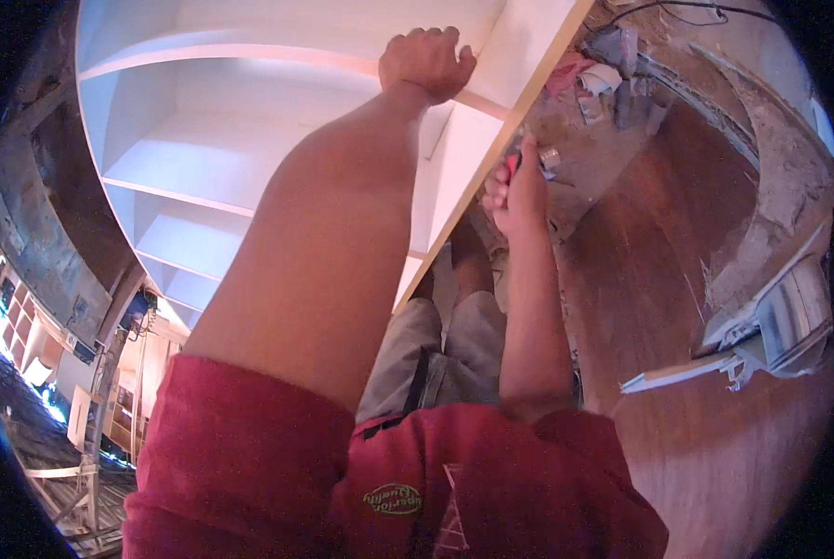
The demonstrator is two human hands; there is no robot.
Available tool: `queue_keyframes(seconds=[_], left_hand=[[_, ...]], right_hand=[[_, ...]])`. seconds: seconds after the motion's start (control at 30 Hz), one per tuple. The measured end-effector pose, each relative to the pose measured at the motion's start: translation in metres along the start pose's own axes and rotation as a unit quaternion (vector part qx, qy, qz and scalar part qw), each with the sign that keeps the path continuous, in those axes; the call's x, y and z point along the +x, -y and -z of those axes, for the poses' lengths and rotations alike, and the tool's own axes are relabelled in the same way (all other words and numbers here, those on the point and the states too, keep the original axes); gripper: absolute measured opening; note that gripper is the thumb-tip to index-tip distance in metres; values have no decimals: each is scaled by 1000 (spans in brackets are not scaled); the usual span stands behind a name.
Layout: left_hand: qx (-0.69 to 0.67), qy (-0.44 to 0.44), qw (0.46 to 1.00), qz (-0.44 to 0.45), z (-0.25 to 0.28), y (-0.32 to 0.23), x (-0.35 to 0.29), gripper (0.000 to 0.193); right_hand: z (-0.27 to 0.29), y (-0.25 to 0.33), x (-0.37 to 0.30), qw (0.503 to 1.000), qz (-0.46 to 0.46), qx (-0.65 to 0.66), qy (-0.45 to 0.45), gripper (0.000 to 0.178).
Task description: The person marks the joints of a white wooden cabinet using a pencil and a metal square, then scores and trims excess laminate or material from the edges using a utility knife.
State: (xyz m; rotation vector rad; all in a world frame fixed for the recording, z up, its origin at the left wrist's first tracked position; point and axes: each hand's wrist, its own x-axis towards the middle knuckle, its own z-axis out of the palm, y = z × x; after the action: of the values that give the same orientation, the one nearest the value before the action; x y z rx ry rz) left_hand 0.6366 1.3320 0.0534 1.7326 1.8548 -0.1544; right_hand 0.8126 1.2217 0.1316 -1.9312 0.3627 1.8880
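A large white shelf unit (pixel 203 149) with several compartments stands in front of me and to my left. My left arm reaches across it, and my left hand (pixel 426 63) is closed over the edge of one of its boards, knuckles up. Just outside the unit's right-hand edge (pixel 496 149), my right hand (pixel 519 191) is closed around a small tool with a red part (pixel 512 166). Fingers cover most of that tool, so its exact kind does not show.
Brown boards (pixel 659 252) lie at the right, with a broken whitish piece (pixel 771 326) on them. Cloth, scraps and dust litter the floor (pixel 594 140) beyond my right hand. A dark cable (pixel 697 7) runs at the far right. Wooden frames (pixel 82 419) stand at the left.
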Motion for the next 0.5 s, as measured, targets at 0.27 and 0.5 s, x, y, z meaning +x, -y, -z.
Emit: queue_keyframes(seconds=[0.27,0.5], left_hand=[[-6,14,1000,8,4,2,-3,33],[-10,20,1000,9,6,-2,-2,34]], right_hand=[[-14,31,3,1000,-17,0,-3,50],[-9,46,-9,999,0,-37,-1,49]])
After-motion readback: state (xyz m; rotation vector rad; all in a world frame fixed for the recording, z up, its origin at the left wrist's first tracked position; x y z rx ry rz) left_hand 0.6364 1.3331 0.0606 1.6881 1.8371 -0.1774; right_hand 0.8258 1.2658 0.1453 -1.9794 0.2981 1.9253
